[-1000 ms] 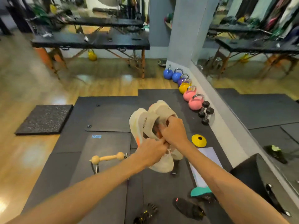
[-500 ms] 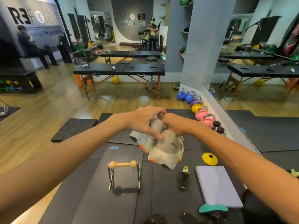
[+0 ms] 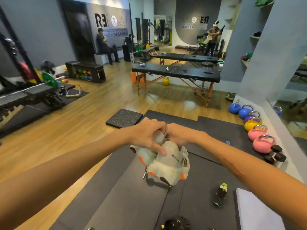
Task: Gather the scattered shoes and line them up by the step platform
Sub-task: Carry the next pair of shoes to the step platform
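Note:
Two cream and grey sneakers with orange sole marks (image 3: 167, 161) hang together in front of me above the black floor mat (image 3: 119, 193), toes pointing down. My left hand (image 3: 147, 136) grips the heel of the left sneaker from above, thumb across both shoes. My right hand (image 3: 178, 136) grips the top of the right sneaker. A small black shoe with green trim (image 3: 220, 194) lies on the mat to the right. Another dark shoe (image 3: 176, 224) shows at the bottom edge. The white platform (image 3: 255, 211) sits at the lower right.
Several kettlebells (image 3: 255, 131) and black dumbbells (image 3: 275, 155) line the mirrored wall at right. A loose speckled mat tile (image 3: 124, 118) lies on the wood floor ahead. Black massage tables (image 3: 176, 73) stand farther back. A barbell rack (image 3: 33, 90) is at left. A person sits far off.
My head has tilted up, so more of the room shows and the floor items slid down in view. Both hands kept hold of the sneakers, which hang toes down.

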Demonstrator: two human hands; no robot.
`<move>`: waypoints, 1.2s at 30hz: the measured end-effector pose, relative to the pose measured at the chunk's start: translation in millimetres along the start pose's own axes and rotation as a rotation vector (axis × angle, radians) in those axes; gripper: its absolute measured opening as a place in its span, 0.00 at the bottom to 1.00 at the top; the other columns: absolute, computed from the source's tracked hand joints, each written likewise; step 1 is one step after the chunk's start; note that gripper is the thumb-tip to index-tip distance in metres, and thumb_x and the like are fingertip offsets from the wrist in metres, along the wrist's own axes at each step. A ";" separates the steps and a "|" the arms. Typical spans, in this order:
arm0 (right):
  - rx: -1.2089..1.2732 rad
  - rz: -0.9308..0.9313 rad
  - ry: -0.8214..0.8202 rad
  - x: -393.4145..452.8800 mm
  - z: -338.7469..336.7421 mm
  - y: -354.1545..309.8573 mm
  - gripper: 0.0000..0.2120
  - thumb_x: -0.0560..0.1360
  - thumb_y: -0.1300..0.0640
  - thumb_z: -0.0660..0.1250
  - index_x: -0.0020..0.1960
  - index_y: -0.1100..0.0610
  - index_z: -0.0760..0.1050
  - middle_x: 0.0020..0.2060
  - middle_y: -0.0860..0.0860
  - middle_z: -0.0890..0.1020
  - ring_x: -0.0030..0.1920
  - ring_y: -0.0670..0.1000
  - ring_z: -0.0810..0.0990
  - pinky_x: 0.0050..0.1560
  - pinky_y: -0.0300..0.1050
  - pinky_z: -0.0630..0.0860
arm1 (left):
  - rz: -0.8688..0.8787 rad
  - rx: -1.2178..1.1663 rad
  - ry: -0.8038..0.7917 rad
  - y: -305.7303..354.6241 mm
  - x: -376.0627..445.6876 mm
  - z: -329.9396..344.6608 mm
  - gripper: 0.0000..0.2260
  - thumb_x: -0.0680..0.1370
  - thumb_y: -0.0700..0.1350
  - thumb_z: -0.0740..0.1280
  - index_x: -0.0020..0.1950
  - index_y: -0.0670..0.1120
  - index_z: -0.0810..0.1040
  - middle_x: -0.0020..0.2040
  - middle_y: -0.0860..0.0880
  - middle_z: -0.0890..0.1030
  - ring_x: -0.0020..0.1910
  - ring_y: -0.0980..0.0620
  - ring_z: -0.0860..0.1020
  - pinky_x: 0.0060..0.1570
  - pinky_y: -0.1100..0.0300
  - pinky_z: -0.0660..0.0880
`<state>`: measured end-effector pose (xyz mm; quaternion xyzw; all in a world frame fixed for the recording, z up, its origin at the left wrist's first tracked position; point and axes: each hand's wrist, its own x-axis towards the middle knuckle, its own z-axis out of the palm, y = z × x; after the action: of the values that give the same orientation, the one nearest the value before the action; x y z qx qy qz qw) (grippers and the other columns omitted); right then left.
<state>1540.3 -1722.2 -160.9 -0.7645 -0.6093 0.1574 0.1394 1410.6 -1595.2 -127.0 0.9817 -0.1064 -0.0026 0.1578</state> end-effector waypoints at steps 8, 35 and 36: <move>-0.049 -0.270 -0.132 156.3 58.4 -150.5 0.11 0.72 0.60 0.71 0.50 0.66 0.78 0.42 0.62 0.81 0.42 0.60 0.78 0.41 0.50 0.71 | -0.152 0.051 -0.037 -99.9 -174.0 -25.0 0.22 0.66 0.65 0.71 0.50 0.50 0.76 0.51 0.51 0.74 0.53 0.53 0.70 0.56 0.49 0.64; 0.259 -0.603 -0.558 598.2 194.7 -622.1 0.08 0.70 0.62 0.71 0.49 0.57 0.77 0.35 0.55 0.81 0.27 0.46 0.77 0.23 0.36 0.70 | -1.202 0.263 0.126 -444.2 -649.7 -162.4 0.19 0.71 0.57 0.72 0.52 0.45 0.77 0.48 0.45 0.72 0.49 0.46 0.70 0.47 0.51 0.67; 0.264 -0.615 -0.573 606.8 208.2 -640.1 0.10 0.69 0.63 0.72 0.50 0.60 0.79 0.36 0.57 0.81 0.29 0.47 0.78 0.24 0.37 0.72 | -1.246 0.220 0.150 -449.1 -667.9 -160.3 0.19 0.71 0.57 0.72 0.53 0.45 0.77 0.49 0.44 0.73 0.50 0.46 0.71 0.48 0.51 0.69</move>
<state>1012.7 -985.8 -134.4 -0.4485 -0.7973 0.3908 0.1017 857.5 -989.0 -133.1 0.8675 0.4962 -0.0141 0.0322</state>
